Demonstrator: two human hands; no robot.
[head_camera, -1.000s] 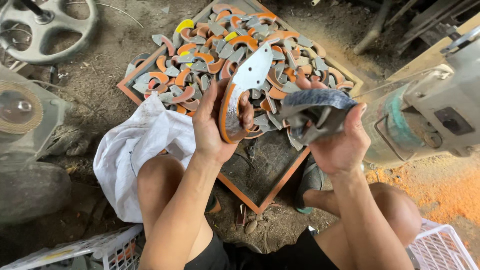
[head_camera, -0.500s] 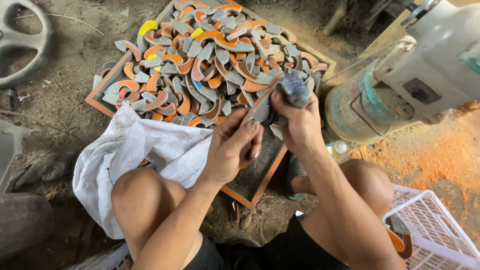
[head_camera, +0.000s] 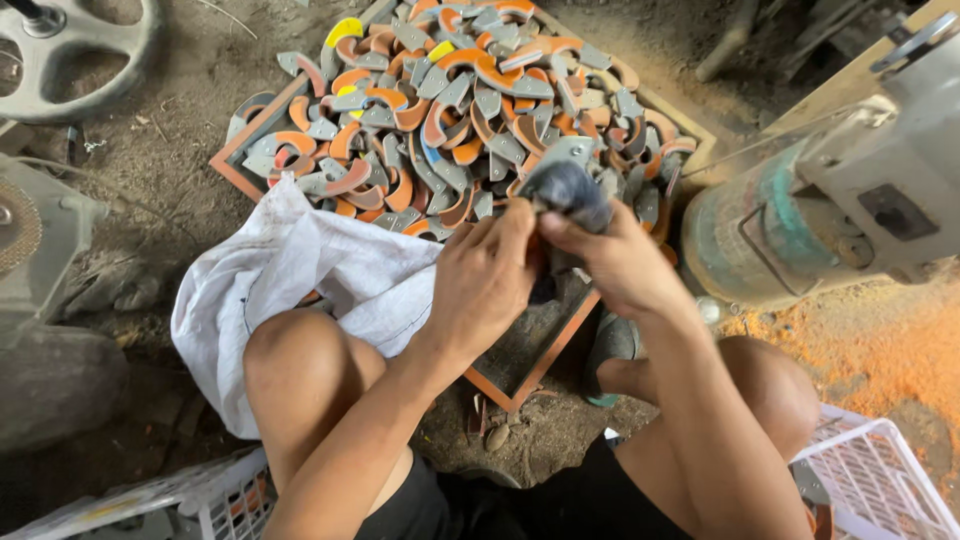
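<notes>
Nearest me, my left hand (head_camera: 487, 285) and right hand (head_camera: 612, 262) meet above the knees, both grips clenched on a dark cloth (head_camera: 566, 192) wrapped round a grey blade (head_camera: 562, 153) that pokes out above the fingers. A white sack (head_camera: 290, 275) lies over my left knee. Beyond, an orange-rimmed tray (head_camera: 530, 372) holds heaped curved orange and grey blades (head_camera: 470, 95).

Soft daylight; perhaps slight edge distortion
</notes>
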